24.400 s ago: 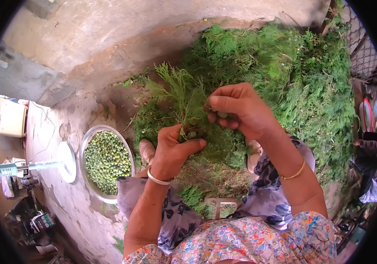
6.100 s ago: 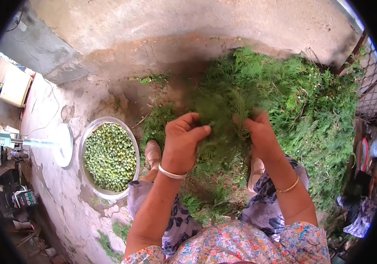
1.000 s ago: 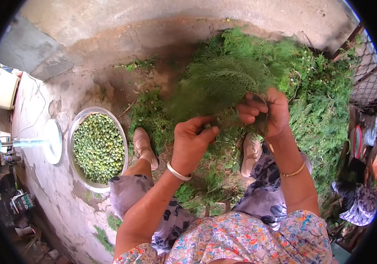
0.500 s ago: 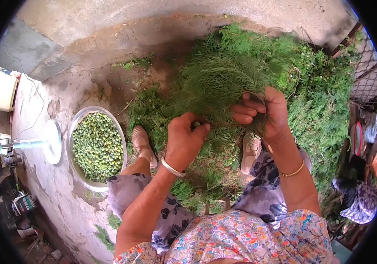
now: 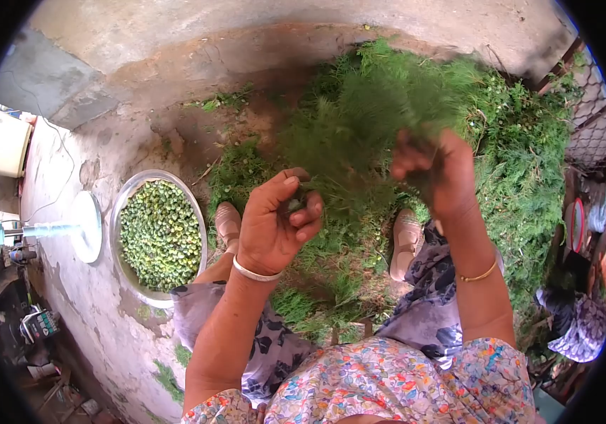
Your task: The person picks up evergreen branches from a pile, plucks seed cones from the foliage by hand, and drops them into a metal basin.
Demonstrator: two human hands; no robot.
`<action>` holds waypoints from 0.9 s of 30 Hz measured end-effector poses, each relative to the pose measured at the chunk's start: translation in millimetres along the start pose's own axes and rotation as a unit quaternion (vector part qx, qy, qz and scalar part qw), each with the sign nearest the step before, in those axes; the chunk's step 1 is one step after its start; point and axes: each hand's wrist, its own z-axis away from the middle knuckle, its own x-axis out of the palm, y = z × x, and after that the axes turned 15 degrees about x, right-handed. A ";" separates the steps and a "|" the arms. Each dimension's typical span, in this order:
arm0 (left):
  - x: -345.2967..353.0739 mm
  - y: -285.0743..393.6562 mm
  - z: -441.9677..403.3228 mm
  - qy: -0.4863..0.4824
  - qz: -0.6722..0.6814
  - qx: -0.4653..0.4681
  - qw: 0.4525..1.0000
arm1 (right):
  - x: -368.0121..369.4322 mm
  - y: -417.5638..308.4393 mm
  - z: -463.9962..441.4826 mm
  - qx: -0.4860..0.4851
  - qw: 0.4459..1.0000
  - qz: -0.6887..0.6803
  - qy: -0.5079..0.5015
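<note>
Clutching feathery green foliage (image 5: 382, 99), fanned forward-left of its fingers: the nearer right hand (image 5: 451, 173); left hand (image 5: 269, 225) half-curled, contents unclear.

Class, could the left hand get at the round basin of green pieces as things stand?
Probably yes: only the left foot and shin, lower down, show between the left hand and the basin.

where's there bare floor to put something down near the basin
Bare floor shows between the basin and the wall, and between the basin and the dark gear at lower left. Only a narrow strip separates basin and round white base. Right of the basin is crowded: greenery surrounds the shoes.
</note>
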 end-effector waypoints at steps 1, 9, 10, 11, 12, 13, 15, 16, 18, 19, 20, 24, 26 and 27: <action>2.3 -1.1 0.4 0.000 0.000 0.000 1.000 | 0.2 6.5 -0.6 0.000 1.000 0.000 0.000; 12.1 -16.7 -0.5 -0.020 -0.076 -0.017 0.997 | 10.4 37.2 -3.9 0.054 0.940 0.307 -0.141; 12.9 -15.4 -0.3 -0.020 -0.076 -0.016 0.997 | 12.7 37.1 -2.8 0.054 0.939 0.308 -0.141; 14.3 -13.9 -0.1 -0.022 -0.078 -0.018 0.997 | 15.9 36.7 -0.9 0.058 0.939 0.314 -0.127; 15.0 -13.2 -0.2 -0.024 -0.080 -0.019 0.996 | 17.3 36.5 0.3 0.061 0.939 0.319 -0.112; 14.3 -13.1 -0.8 -0.023 -0.080 -0.020 0.996 | 15.3 38.6 -1.8 0.062 0.939 0.319 -0.112; 13.0 -13.6 -2.0 -0.050 -0.112 -0.021 0.992 | 9.3 43.5 -7.7 0.006 0.931 0.349 -0.107; 13.1 -14.4 -2.2 -0.049 -0.111 -0.021 0.992 | 9.2 42.3 -7.1 0.006 0.931 0.348 -0.106; 13.6 -15.7 -2.0 -0.030 -0.134 -0.003 0.991 | 11.0 38.0 -4.3 0.024 0.936 0.339 -0.090; 13.7 -15.4 -1.9 -0.030 -0.134 -0.003 0.991 | 11.9 35.6 -3.7 0.025 0.936 0.339 -0.090; 14.1 -15.1 -2.0 -0.018 -0.130 -0.007 0.991 | 12.8 33.0 -3.5 0.018 0.939 0.334 -0.076; 16.7 -15.9 -2.5 0.001 -0.161 -0.007 0.987 | 14.6 36.3 -3.9 0.014 0.954 0.291 -0.073; 24.6 -16.1 -1.1 0.001 -0.166 -0.017 0.986 | 6.6 45.7 -11.5 -0.009 0.955 0.282 -0.095; 26.9 -16.7 -0.5 0.001 -0.171 -0.027 0.985 | 3.7 48.9 -13.7 -0.031 0.954 0.273 -0.117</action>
